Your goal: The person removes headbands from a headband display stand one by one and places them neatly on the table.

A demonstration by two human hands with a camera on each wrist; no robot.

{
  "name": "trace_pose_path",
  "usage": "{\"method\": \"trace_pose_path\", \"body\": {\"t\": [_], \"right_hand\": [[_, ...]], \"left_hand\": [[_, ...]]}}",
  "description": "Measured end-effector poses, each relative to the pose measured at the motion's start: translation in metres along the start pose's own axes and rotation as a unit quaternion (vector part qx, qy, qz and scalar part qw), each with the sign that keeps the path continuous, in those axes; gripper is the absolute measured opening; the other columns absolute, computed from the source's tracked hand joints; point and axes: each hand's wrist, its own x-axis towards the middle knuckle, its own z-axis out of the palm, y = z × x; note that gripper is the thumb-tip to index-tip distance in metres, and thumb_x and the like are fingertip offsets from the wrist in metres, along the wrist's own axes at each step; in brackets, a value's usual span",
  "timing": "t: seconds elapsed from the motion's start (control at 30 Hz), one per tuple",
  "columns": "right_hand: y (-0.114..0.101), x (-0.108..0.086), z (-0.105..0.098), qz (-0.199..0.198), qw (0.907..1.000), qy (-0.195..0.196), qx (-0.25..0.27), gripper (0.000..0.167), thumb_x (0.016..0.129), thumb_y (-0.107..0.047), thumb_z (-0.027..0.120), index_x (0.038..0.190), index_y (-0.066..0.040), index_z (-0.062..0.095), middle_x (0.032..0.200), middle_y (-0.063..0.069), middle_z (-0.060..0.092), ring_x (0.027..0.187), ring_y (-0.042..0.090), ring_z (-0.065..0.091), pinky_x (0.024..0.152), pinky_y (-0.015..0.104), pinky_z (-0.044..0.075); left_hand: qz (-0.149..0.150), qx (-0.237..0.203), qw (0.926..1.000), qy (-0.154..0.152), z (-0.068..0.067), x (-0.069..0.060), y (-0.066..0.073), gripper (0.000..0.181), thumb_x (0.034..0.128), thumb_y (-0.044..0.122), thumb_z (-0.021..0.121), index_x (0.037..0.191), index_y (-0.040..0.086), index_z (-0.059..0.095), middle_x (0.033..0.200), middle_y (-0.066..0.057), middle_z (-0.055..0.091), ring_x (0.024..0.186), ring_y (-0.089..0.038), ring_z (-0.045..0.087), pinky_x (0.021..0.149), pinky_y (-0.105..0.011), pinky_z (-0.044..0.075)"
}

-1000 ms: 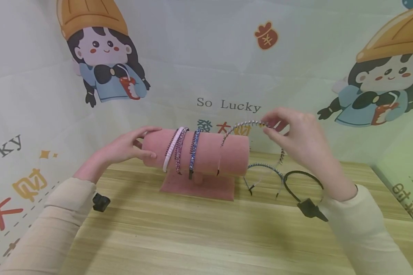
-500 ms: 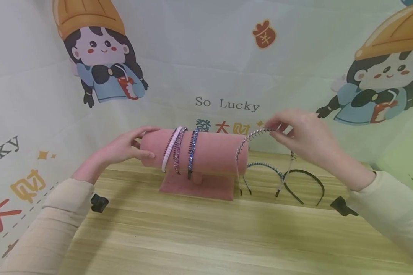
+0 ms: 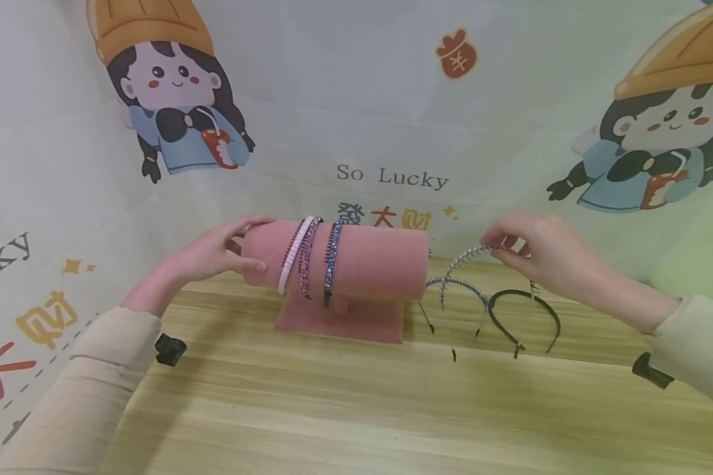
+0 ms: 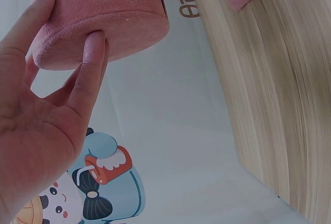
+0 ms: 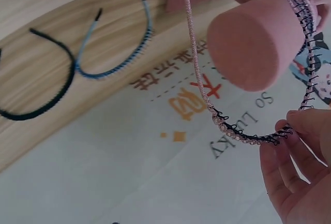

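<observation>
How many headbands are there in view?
6: white headband, pink glittery headband and blue glittery headband around the pink stand; beaded headband in the right hand; light-blue headband and black headband on the table.

On the pale backdrop [image 3: 309, 125], just above and behind the pink roll stand [image 3: 380, 260], grey lettering [image 3: 392, 176] reads "So Lucky"; under it, partly hidden by the stand, colourful characters [image 3: 383, 216] read "發大财". Higher above the stand, a printed red pouch [image 3: 457, 55] bears a ¥ sign. Left of the stand, cut-off "cky" sits above "大财".
</observation>
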Motion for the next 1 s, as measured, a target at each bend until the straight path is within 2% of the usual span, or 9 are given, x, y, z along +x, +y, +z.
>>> {"method": "trace_pose_path", "body": {"t": [0.2,0.33,0.5,0.57,0.67,0.83,0.9,1.0], "right_hand": [[0.021,-0.013,0.0,0.013,0.9997,-0.019,-0.011,0.02,0.083,0.001,0.074,0.098,-0.012,0.073,0.094,0.002,0.075,0.079,0.016,0.068,0.065,0.031,0.057],[0.035,-0.02,-0.004,0.011,0.9996,-0.006,-0.026,0.023,0.08,0.003,0.077,0.097,-0.012,0.074,0.093,0.001,0.075,0.077,0.017,0.067,0.062,0.028,0.056],[0.052,-0.026,-0.012,0.032,0.9984,0.001,-0.046,0.023,0.079,0.001,0.078,0.095,-0.015,0.075,0.09,-0.001,0.075,0.076,0.016,0.067,0.061,0.025,0.055],[0.059,-0.028,-0.016,0.039,0.9975,0.008,-0.059,0.024,0.078,0.001,0.079,0.093,-0.017,0.076,0.088,-0.002,0.075,0.074,0.014,0.068,0.06,0.02,0.053],[0.07,-0.031,-0.021,0.039,0.9966,0.016,-0.071,0.023,0.077,0.001,0.08,0.092,-0.016,0.077,0.084,-0.001,0.075,0.071,0.014,0.068,0.057,0.018,0.052],[0.09,-0.036,-0.03,0.063,0.9934,0.018,-0.094,0.02,0.077,-0.001,0.081,0.091,-0.015,0.077,0.082,0.001,0.075,0.067,0.014,0.067,0.056,0.014,0.048],[0.098,-0.039,-0.032,0.062,0.992,0.024,-0.107,0.019,0.076,-0.001,0.081,0.09,-0.013,0.077,0.081,0.002,0.075,0.067,0.015,0.066,0.055,0.009,0.045],[0.11,-0.042,-0.038,0.061,0.9893,0.032,-0.128,0.018,0.075,0.001,0.081,0.089,-0.01,0.077,0.079,0.004,0.074,0.067,0.019,0.066,0.054,0.01,0.045]], "left_hand": [[-0.001,-0.001,1.0,0.003,0.0,0.0,-0.001,0.08,0.0887,0.03,0.075,0.154,0.034,0.029,0.142,-0.014,0.049,0.112,-0.031,0.063,0.091,-0.049,0.052],[0.004,-0.004,1.0,-0.001,-0.001,0.002,-0.001,0.081,0.0893,0.029,0.074,0.155,0.033,0.027,0.143,-0.016,0.048,0.112,-0.031,0.062,0.092,-0.05,0.051],[0.005,-0.007,1.0,-0.004,-0.002,0.001,-0.001,0.081,0.0898,0.028,0.074,0.156,0.032,0.026,0.143,-0.017,0.047,0.112,-0.031,0.063,0.092,-0.049,0.051],[0.004,-0.005,1.0,-0.004,-0.002,0.001,-0.001,0.081,0.0898,0.028,0.074,0.156,0.032,0.026,0.143,-0.017,0.047,0.112,-0.031,0.063,0.092,-0.048,0.051],[0.004,-0.007,1.0,-0.004,-0.001,0.001,-0.001,0.081,0.0897,0.028,0.074,0.156,0.032,0.026,0.143,-0.017,0.047,0.113,-0.031,0.064,0.092,-0.048,0.052],[0.002,-0.008,1.0,-0.003,-0.001,0.001,-0.001,0.081,0.0895,0.029,0.074,0.156,0.032,0.027,0.144,-0.017,0.048,0.113,-0.032,0.063,0.092,-0.049,0.052],[0.002,-0.008,1.0,-0.003,-0.001,0.001,-0.002,0.081,0.0895,0.029,0.074,0.156,0.032,0.027,0.144,-0.016,0.048,0.113,-0.032,0.063,0.093,-0.05,0.051],[0.001,-0.006,1.0,-0.003,-0.001,0.001,-0.003,0.081,0.0895,0.03,0.074,0.156,0.033,0.026,0.144,-0.016,0.048,0.114,-0.032,0.063,0.093,-0.05,0.051]]}}
